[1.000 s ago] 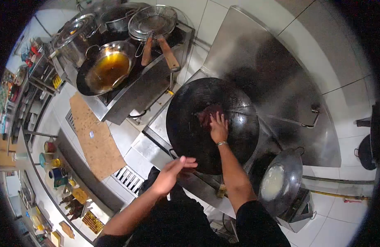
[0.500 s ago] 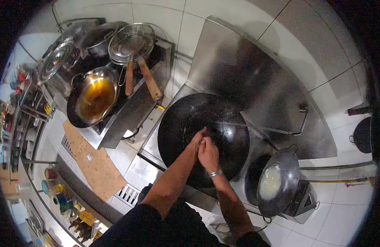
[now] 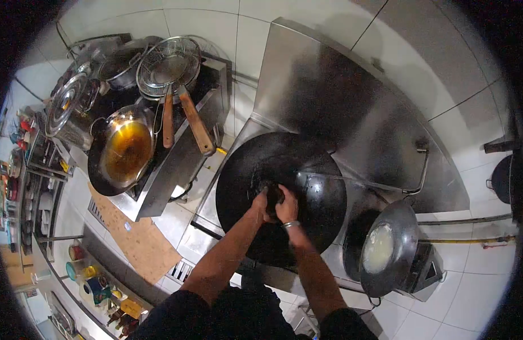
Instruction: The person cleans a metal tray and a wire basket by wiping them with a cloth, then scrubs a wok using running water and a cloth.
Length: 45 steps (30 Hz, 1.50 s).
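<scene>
My left hand point(image 3: 261, 205) and my right hand point(image 3: 287, 207) are close together over a large black wok point(image 3: 233, 175), just below its middle. Both are closed around a small dark wad point(image 3: 271, 192), whose kind I cannot make out against the black metal. A silvery band circles my right wrist. The wok's inside looks wet, with shiny highlights. A thin faucet spout point(image 3: 380, 184) reaches over its right rim from the steel splashback point(image 3: 329, 96).
On the left stove, a pan point(image 3: 97, 164) holds amber oil. Wire strainers point(image 3: 169, 71) with wooden handles rest behind it. At right, a tilted wok point(image 3: 406, 226) contains a pale, whitish layer. A brown mat point(image 3: 139, 243) lies on the tiled floor, beside shelves with jars.
My hands were pressed together and have moved apart slightly, showing the dark wad between them. They have shifted a little left. The whole view has tilted slightly.
</scene>
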### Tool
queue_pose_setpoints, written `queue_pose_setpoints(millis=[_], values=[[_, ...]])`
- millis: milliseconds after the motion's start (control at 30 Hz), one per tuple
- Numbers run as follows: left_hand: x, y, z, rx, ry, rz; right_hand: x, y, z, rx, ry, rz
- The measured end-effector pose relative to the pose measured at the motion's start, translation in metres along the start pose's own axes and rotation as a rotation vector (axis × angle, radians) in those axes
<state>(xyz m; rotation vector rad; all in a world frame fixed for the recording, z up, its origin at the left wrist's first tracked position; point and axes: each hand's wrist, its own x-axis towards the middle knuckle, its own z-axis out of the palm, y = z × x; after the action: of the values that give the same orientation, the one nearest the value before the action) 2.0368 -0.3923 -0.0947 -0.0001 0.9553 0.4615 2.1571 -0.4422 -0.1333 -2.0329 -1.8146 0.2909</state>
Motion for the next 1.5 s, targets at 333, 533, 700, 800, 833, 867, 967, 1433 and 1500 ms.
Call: queue_pose_setpoints(millis=[333,533,700,800,833,867,967,1433,1500], values=[[0.038,0.017,-0.003,0.7,0.186,0.067,0.014,-0.008,-0.038,-0.022,0.117,0.253],[0.039,0.016,-0.004,0.299,0.214,0.067,-0.021,0.03,0.04,-0.151,0.265,0.018],[0.068,-0.015,-0.05,0.065,-0.071,0.0,-0.014,-0.096,-0.05,0.355,0.105,0.378],[0.06,-0.019,-0.058,0.313,-0.188,0.22,-0.017,-0.088,-0.033,0.258,0.114,0.337],[0.043,-0.015,-0.044,0.371,-0.209,0.271,-0.011,-0.065,-0.024,0.122,0.141,0.313],[0.025,-0.011,-0.029,0.428,-0.228,0.323,-0.003,-0.042,-0.018,-0.013,0.171,0.285],[0.001,0.009,0.012,0.283,0.375,0.104,0.002,-0.016,-0.037,-0.315,0.126,0.483],[0.037,-0.037,-0.043,0.211,-0.325,0.376,-0.016,-0.082,-0.045,0.01,-0.021,0.373],[0.025,-0.026,-0.015,0.256,0.043,0.274,-0.009,-0.01,-0.014,-0.141,0.135,0.273]])
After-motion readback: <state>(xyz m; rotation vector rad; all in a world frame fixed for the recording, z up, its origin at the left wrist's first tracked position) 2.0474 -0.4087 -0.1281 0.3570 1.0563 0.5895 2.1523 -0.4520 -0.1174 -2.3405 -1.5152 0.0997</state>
